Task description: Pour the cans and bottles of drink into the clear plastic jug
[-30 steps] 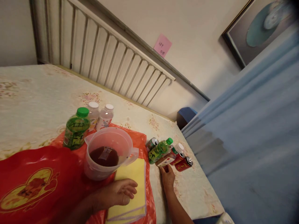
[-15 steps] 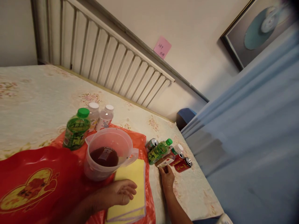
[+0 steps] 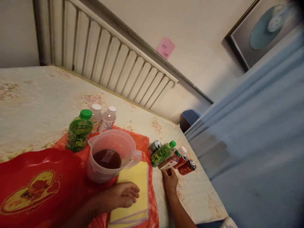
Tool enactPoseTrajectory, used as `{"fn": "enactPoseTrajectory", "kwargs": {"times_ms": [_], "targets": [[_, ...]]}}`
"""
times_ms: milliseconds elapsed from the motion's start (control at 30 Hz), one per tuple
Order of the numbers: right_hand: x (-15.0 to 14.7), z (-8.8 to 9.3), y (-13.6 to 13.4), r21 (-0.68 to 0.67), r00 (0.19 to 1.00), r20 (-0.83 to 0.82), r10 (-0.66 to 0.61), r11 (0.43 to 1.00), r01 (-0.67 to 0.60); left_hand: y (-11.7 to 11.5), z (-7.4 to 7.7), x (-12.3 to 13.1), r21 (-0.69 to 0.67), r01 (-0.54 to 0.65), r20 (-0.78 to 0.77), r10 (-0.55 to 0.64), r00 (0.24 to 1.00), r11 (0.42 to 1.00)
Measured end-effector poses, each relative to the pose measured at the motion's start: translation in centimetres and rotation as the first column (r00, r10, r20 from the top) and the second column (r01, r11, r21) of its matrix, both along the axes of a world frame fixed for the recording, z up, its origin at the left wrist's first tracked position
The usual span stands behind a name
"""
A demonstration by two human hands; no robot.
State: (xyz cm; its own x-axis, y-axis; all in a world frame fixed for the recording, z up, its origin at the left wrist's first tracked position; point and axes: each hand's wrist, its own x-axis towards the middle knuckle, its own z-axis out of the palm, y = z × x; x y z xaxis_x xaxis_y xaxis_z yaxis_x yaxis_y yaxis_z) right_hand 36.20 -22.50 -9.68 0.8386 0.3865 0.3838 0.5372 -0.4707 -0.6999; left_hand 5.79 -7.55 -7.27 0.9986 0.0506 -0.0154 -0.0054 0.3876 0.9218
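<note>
Right hand [image 3: 170, 181]: fingers stretched out, tips touching the lying brown bottle [image 3: 169, 164] near the bed's [image 3: 35, 95] right edge, beside a green bottle [image 3: 161, 153] and red cans [image 3: 186, 166].
Left hand [image 3: 121, 196]: fingers loosely curled, holding nothing, resting on yellow cloths [image 3: 136, 180] at the near edge.

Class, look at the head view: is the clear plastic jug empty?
No, the clear plastic jug holds dark brown liquid at its bottom.

5 bottles: 2 green-cap bottles [image 3: 79, 134], 3 white-cap bottles [image 3: 108, 118]. Cans [image 3: 155, 146]: min. 2. 1 jug [image 3: 111, 152], 1 red tray [image 3: 35, 186], 1 yellow cloth pile [image 3: 135, 190], 1 sticky note [image 3: 165, 47].
</note>
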Motion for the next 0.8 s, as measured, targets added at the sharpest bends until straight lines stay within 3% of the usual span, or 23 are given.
{"fn": "enactPoseTrajectory", "kwargs": {"times_ms": [333, 567, 800], "targets": [[0.04, -0.06, 0.05, 0.007, 1.0, -0.003, -0.008, 1.0, 0.008, 0.08, 0.43, -0.15, 0.031, 0.013, 0.001, -0.013, 1.0, 0.999], [-0.05, 0.05, 0.02, 0.009, 1.0, 0.001, -0.011, 1.0, 0.011, -0.04, -0.36, 0.02, 0.001, -0.012, 0.001, 0.012, 1.0, 1.0], [-0.02, -0.05, -0.01, 0.007, 1.0, 0.004, -0.012, 1.0, 0.012, -0.04, -0.2, -0.14, -0.01, -0.014, -0.013, 0.013, 1.0, 1.0]]}}
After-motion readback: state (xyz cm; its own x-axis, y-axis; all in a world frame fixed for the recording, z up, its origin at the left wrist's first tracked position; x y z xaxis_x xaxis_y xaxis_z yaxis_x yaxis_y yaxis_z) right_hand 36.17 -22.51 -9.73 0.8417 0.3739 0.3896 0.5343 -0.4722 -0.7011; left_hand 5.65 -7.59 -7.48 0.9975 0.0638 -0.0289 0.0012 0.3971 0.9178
